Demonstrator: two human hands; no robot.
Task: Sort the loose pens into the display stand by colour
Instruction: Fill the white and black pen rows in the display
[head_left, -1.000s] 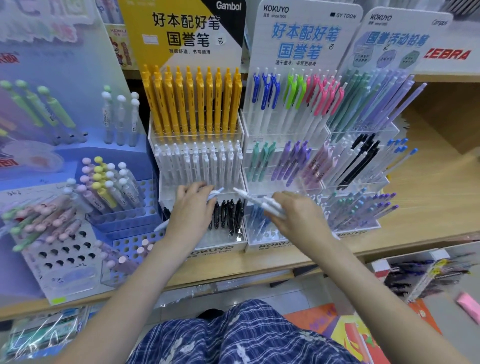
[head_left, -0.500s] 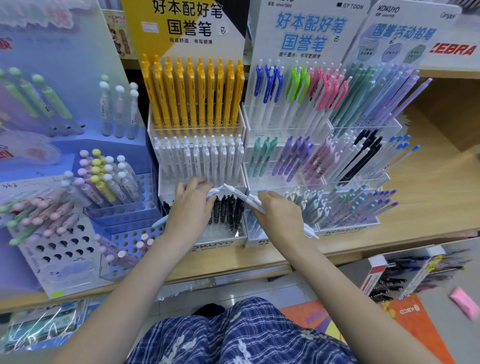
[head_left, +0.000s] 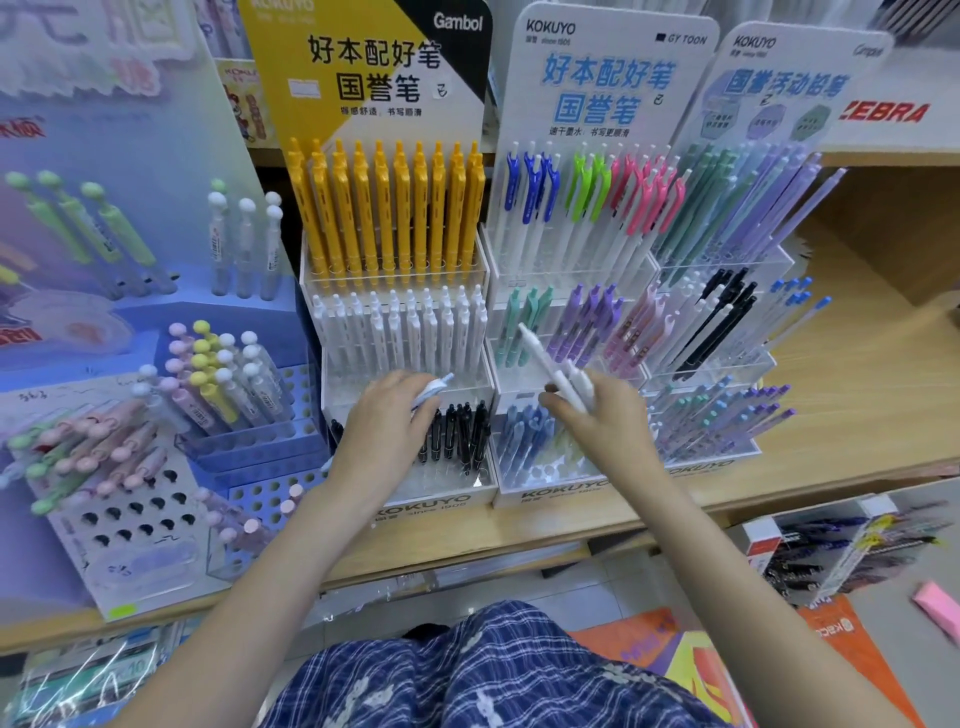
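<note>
Pinching white pens (head_left: 558, 375) in your R hand (head_left: 608, 421), tips up over blue-pen row (head_left: 524, 436) of display stand (head_left: 550, 493). L hand (head_left: 387, 423) curls round pale-blue pen (head_left: 432, 391) by black pens (head_left: 457, 431); prob holding spares while you match colour.

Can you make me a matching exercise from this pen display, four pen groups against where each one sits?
Things:
1. yellow pens
2. black pens
3. white pens
4. loose white pens

Places:
A. middle tier of the left stand
B. held in the right hand
C. top tier of the left stand
D. bottom tier, beside the left hand

Pairs: 1-C, 2-D, 3-A, 4-B
</note>
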